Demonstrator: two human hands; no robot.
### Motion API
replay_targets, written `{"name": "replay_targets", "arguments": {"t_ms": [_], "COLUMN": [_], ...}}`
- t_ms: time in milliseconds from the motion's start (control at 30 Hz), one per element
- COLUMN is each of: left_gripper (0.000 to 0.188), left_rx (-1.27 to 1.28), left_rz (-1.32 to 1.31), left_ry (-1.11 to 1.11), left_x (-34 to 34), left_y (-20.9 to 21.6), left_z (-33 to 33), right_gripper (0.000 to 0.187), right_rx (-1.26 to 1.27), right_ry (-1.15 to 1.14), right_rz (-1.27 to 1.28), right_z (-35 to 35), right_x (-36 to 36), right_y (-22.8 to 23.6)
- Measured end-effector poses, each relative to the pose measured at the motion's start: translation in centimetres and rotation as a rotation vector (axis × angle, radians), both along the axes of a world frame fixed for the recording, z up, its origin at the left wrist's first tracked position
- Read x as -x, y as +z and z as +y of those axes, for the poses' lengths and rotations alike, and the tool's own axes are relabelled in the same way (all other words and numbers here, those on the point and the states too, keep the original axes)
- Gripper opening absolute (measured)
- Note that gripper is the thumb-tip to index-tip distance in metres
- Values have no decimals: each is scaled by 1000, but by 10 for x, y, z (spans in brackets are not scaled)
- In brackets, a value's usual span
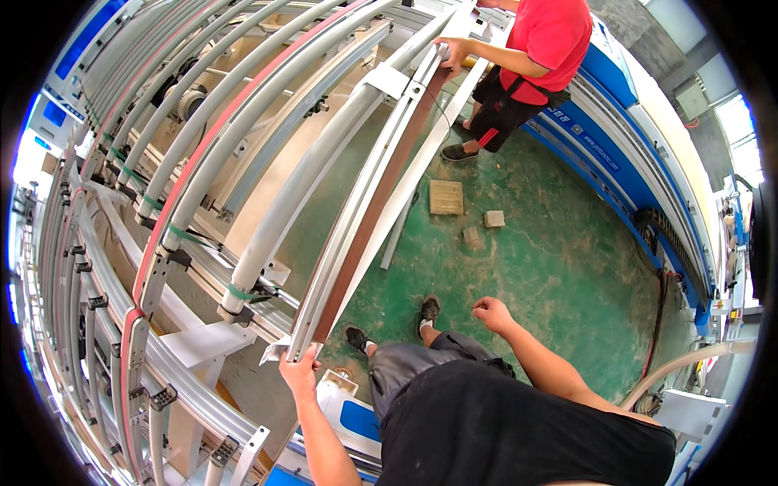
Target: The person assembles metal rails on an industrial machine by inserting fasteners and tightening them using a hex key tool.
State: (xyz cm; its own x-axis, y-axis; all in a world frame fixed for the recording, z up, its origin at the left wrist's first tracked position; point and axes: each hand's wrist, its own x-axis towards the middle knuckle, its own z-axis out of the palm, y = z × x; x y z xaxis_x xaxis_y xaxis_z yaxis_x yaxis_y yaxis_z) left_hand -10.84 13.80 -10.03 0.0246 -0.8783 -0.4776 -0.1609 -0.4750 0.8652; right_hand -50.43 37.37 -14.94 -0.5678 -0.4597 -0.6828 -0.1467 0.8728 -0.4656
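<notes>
- Head view: a long white-and-brown profile point(382, 202) lies slantwise across the middle, running from near the person's body up to a co-worker in a red shirt point(555, 40).
- The person's left hand point(300, 374) grips its near end; the co-worker's hand point(455, 55) is at the far end.
- The right hand point(493, 314) is loosely curled in the air, well apart from the profile, with nothing visible in it.
- To the left stands a rack of bent-looking grey tubes point(297, 194); whether the profile touches it is hard to tell.
- On the green floor point(551, 267) are a square yellowish block point(446, 198), a smaller pale block point(494, 219) and a grey bar point(395, 239).
- To handle it well, I would keep both ends level and bring the right hand under the near end, since one-handed support looks likely to let it twist.
- Matching the co-worker's pace, staying clear of the tubes and stepping around the blocks would also help.
</notes>
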Motion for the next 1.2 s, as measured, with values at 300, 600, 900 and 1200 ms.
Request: {"name": "replay_targets", "arguments": {"t_ms": [300,600,900,1200], "left_gripper": [28,25,20,33], "left_rx": [41,42,33,-16], "left_rz": [-175,-126,-64,-311], "left_ry": [-73,-33,-12,-61], "left_x": [-9,-12,-13,-15], "left_y": [-13,-32,-44,-25], "left_z": [0,7,9,11], "right_gripper": [31,30,29,31], "right_rx": [26,52,10,-26], "right_ry": [38,36,45,-31], "right_rz": [9,20,70,51], "right_z": [4,11,34,55], "right_x": [-4,-11,-4,-14], "right_y": [-7,-29,-54,-79]}}
